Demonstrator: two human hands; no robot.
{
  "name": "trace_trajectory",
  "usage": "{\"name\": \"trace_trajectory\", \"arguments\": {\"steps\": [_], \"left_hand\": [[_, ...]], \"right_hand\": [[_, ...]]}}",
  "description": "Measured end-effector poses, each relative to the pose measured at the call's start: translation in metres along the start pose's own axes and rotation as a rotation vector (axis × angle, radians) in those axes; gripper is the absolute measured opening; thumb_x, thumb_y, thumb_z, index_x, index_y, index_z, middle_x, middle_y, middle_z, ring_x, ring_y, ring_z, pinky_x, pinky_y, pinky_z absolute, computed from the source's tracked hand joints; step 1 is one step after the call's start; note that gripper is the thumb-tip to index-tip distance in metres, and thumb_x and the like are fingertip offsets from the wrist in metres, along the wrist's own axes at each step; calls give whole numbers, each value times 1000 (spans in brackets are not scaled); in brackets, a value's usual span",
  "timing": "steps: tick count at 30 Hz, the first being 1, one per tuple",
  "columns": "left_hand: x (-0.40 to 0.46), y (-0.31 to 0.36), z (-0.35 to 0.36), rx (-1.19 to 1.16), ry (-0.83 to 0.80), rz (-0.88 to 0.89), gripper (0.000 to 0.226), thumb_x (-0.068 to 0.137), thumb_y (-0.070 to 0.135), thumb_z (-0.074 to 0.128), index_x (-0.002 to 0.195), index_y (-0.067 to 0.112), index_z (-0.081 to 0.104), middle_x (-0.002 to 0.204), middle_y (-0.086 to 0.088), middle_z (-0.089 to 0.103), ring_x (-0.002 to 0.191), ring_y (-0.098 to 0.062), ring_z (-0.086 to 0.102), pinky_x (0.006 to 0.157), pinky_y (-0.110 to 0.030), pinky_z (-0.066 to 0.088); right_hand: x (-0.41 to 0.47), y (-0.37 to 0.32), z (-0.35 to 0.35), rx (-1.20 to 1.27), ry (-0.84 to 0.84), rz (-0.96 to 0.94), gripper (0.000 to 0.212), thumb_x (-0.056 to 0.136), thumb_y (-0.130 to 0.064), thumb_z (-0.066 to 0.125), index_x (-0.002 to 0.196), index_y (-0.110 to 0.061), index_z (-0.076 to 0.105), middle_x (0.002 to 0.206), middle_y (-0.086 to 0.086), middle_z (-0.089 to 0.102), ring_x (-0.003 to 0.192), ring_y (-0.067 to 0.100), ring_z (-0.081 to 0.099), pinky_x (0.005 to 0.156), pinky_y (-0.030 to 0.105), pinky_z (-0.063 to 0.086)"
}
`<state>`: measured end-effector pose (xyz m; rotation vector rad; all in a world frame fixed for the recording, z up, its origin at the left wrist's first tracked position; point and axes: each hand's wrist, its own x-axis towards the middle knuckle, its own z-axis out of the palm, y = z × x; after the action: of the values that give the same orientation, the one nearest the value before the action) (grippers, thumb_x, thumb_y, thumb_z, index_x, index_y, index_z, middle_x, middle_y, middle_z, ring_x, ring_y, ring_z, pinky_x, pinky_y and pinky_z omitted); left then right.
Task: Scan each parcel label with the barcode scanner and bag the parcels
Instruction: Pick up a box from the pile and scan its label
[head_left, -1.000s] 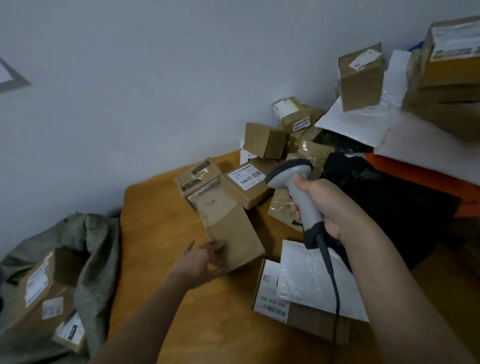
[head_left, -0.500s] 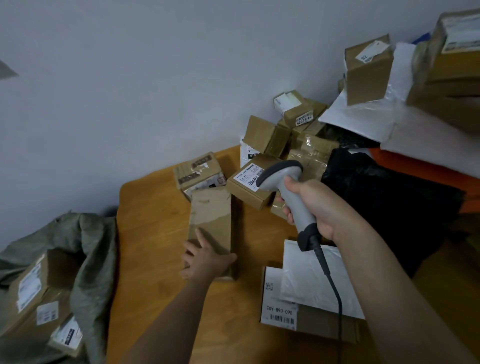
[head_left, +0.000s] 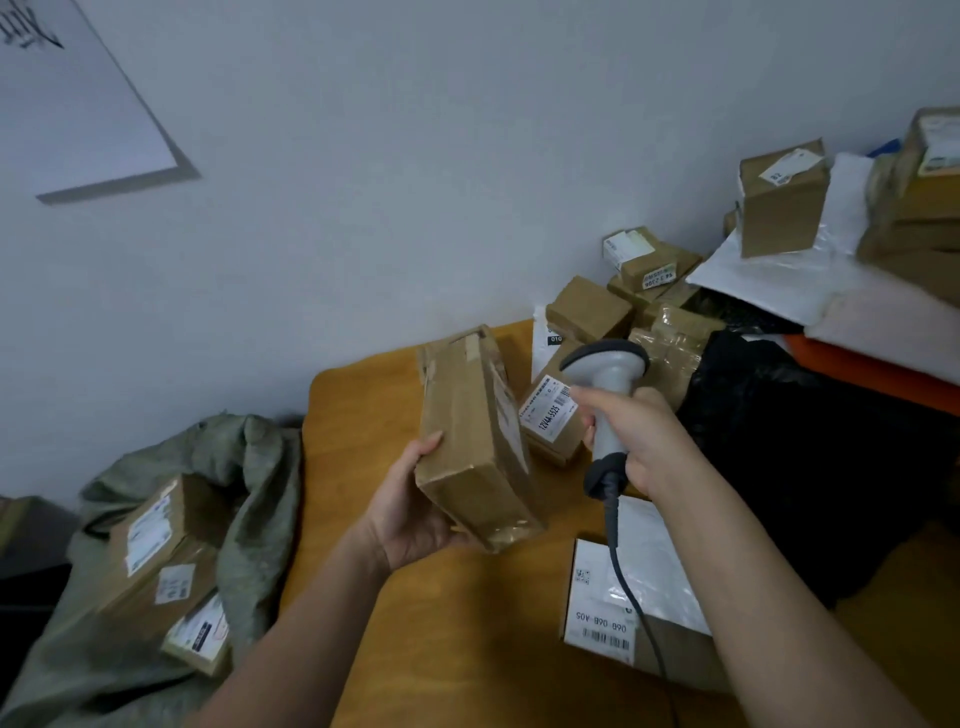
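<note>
My left hand (head_left: 410, 512) grips a long brown cardboard parcel (head_left: 470, 436) by its near end and holds it tilted above the wooden table (head_left: 467, 623). A white label shows on the parcel's right side face. My right hand (head_left: 636, 441) grips the handle of a grey barcode scanner (head_left: 605, 382), whose head points left toward the parcel. Its dark cable hangs down over a flat labelled box (head_left: 602, 613). A grey-green sack (head_left: 239, 483) lies open at the left with three labelled parcels (head_left: 156, 551) inside.
Several small cardboard boxes (head_left: 587, 312) are piled against the wall behind the scanner. A black plastic bag (head_left: 810, 441) lies to the right, beside white mailers (head_left: 779, 280) and stacked boxes (head_left: 782, 202). A framed sheet (head_left: 67, 104) hangs on the wall.
My left hand has lifted the long parcel off the table and turned it up on edge. The scanner stayed near the labelled box. The camera view has tilted upward.
</note>
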<state>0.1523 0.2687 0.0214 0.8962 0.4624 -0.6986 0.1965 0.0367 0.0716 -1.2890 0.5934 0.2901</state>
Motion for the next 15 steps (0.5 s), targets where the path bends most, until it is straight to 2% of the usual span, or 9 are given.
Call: {"name": "trace_trajectory", "arguments": {"steps": [2, 5, 7, 9, 10, 13, 15], "left_hand": [[-8, -1, 6, -134, -179, 39, 66, 90, 52, 45, 144, 15, 42, 138, -27, 50, 119, -46, 54, 95, -68, 39], [-15, -3, 18, -184, -282, 96, 61, 96, 47, 33, 147, 14, 39, 144, -26, 44, 125, -47, 48, 99, -67, 35], [-20, -2, 25, -185, -261, 116, 58, 95, 39, 35, 146, 11, 39, 141, -26, 47, 122, -45, 51, 97, -63, 41], [-24, 1, 29, -155, -241, 127, 59, 94, 37, 39, 145, 8, 41, 137, -27, 50, 119, -44, 54, 95, -60, 45], [-25, 1, 33, -131, -222, 129, 59, 93, 40, 41, 142, 7, 45, 135, -27, 52, 118, -43, 55, 96, -59, 47], [-26, 6, 46, -46, -96, 132, 71, 87, 61, 53, 132, 6, 57, 133, -26, 56, 120, -40, 56, 99, -57, 45], [-24, 12, 49, 152, 32, 206, 81, 76, 69, 64, 132, 11, 57, 131, -20, 60, 118, -36, 59, 98, -54, 48]], "right_hand": [[-5, 6, 1, -86, 19, -34, 27, 83, -10, 76, 103, 1, 63, 80, 12, 66, 59, 13, 59, 53, 23, 49], [-15, 11, 1, -269, -7, -91, 51, 73, -20, 86, 111, -2, 59, 89, 10, 66, 74, 18, 63, 64, 32, 54], [-23, 10, -1, -359, -33, -116, 65, 65, -29, 91, 115, -9, 55, 104, 8, 65, 92, 23, 66, 79, 41, 58], [-30, 6, -3, -414, -56, -163, 60, 63, -29, 92, 108, -16, 53, 106, 3, 62, 98, 20, 63, 85, 41, 55], [-34, 4, -4, -432, -67, -186, 60, 64, -28, 92, 108, -19, 53, 107, 1, 61, 99, 19, 61, 86, 39, 54], [-39, 3, -7, -472, -40, -257, 75, 62, -27, 93, 124, -20, 50, 112, 0, 60, 105, 19, 58, 89, 38, 51], [-43, 1, -8, -490, 11, -303, 78, 60, -22, 93, 125, -19, 50, 113, 0, 60, 106, 19, 58, 88, 38, 50]]}}
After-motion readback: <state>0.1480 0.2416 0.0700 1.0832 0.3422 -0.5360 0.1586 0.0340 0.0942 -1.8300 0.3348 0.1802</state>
